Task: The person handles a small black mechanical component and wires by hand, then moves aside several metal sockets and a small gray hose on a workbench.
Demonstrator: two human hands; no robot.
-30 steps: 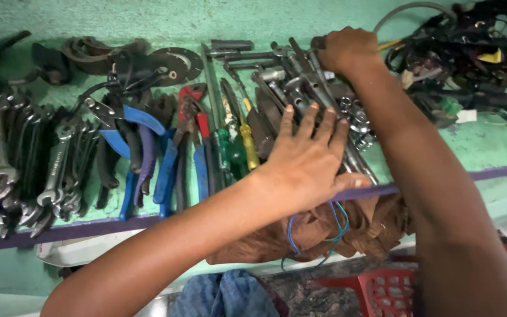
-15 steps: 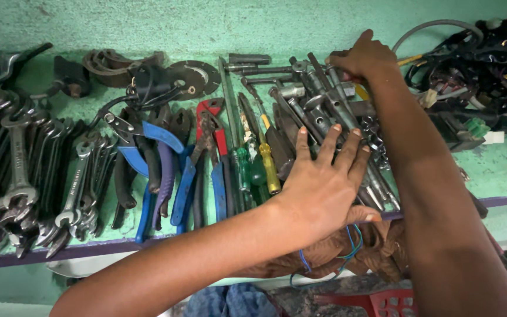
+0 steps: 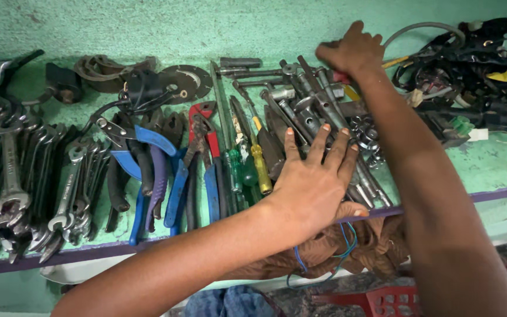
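My left hand (image 3: 315, 182) lies flat with fingers spread on a pile of grey metal socket tools and bars (image 3: 312, 108) near the green shelf's front edge. My right hand (image 3: 352, 51) reaches to the back of the shelf and is curled over the far end of that pile, by a red and yellow handle; what it grips is hidden. Just left of my left hand lie screwdrivers with a yellow handle (image 3: 260, 167) and a green handle (image 3: 236, 170).
Blue-handled pliers (image 3: 148, 170), red-handled cutters (image 3: 203, 126) and a row of spanners (image 3: 24, 188) lie at the left. A tangle of black wiring (image 3: 470, 76) fills the right. Brown cloth (image 3: 347, 249) hangs below the shelf's purple edge (image 3: 89, 252); a red crate (image 3: 394, 302) sits lower.
The view has shifted so the shelf sits lower and further right in frame. My right hand has stayed on the back of the pile; my left hand still presses on the tools.
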